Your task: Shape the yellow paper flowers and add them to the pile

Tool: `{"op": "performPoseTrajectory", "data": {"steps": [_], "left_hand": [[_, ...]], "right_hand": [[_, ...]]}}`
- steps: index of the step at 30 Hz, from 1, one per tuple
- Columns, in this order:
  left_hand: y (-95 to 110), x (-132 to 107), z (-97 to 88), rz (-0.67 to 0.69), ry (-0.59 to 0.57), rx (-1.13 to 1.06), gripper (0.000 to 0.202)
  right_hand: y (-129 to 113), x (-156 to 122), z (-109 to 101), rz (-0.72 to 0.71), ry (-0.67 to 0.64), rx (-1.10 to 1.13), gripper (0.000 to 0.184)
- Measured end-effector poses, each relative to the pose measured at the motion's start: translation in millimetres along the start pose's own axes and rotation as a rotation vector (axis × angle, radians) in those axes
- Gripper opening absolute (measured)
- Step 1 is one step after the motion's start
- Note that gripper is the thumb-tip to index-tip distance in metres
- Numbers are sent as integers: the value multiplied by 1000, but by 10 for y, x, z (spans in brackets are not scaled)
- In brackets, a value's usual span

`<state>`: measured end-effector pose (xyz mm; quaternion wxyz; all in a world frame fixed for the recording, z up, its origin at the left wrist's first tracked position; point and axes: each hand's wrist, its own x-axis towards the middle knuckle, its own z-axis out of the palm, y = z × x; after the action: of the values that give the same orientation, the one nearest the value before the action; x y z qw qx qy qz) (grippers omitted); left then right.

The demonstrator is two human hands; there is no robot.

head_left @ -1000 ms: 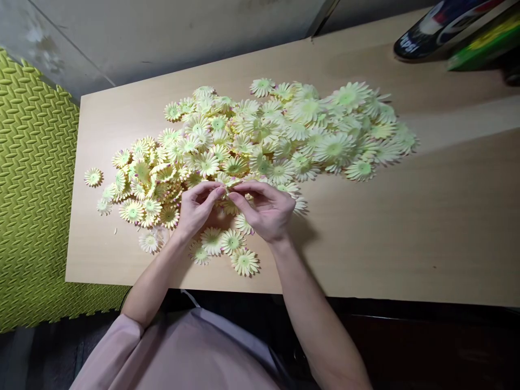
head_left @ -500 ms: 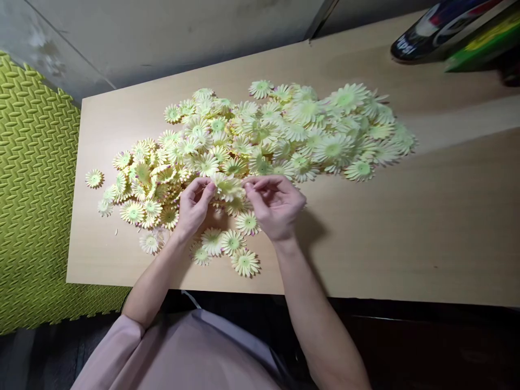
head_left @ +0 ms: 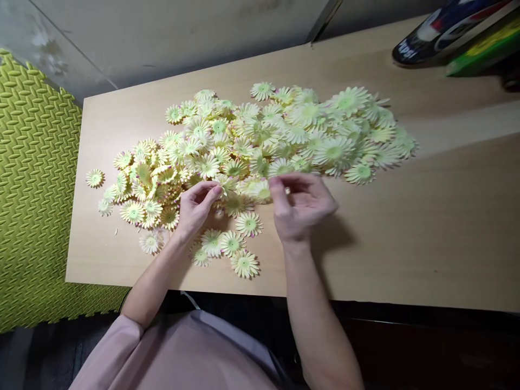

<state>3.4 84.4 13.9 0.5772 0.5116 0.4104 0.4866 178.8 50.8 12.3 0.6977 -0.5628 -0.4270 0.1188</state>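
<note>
Pale yellow artificial flower heads with greenish centres and some pink petal tips lie in a wide pile (head_left: 244,124) on the wooden table. My left hand (head_left: 197,208) is at the pile's front edge, its thumb and index finger pinched on a flower head (head_left: 227,184). My right hand (head_left: 303,208), slightly blurred, is closed in a pinch to the right, on the edge of another flower head (head_left: 260,190). Between my forearms lie several loose flower heads, one of them a separate flower head (head_left: 245,264) closest to the table's front edge.
A Pepsi bottle (head_left: 422,40) and a green package (head_left: 479,54) are at the table's back right. Yellow-green foam matting (head_left: 36,189) stands along the left side. Behind the wooden tabletop (head_left: 406,233) rises a grey wall (head_left: 182,32).
My right hand has moved to the right, away from my left hand, drawing a flower head along. My left hand has shifted only slightly to the right.
</note>
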Motion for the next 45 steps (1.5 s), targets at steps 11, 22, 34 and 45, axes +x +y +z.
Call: {"op": "performPoseTrajectory", "data": {"steps": [11,22,34,45], "left_hand": [[20,-12,-4,45,-69,107,21],[48,-25,9,58,-87,144,23],[44,-2,-27,11,-16,25,28],[48,-15,5,76,-80,49,17]], "right_hand": [[-82,-213,156,103,-336,150,16],[-96,-196,182,137,-305,194,13],[167,59,6,121,197,119,23],[56,-125,61,-295,-383,-109,25]]}}
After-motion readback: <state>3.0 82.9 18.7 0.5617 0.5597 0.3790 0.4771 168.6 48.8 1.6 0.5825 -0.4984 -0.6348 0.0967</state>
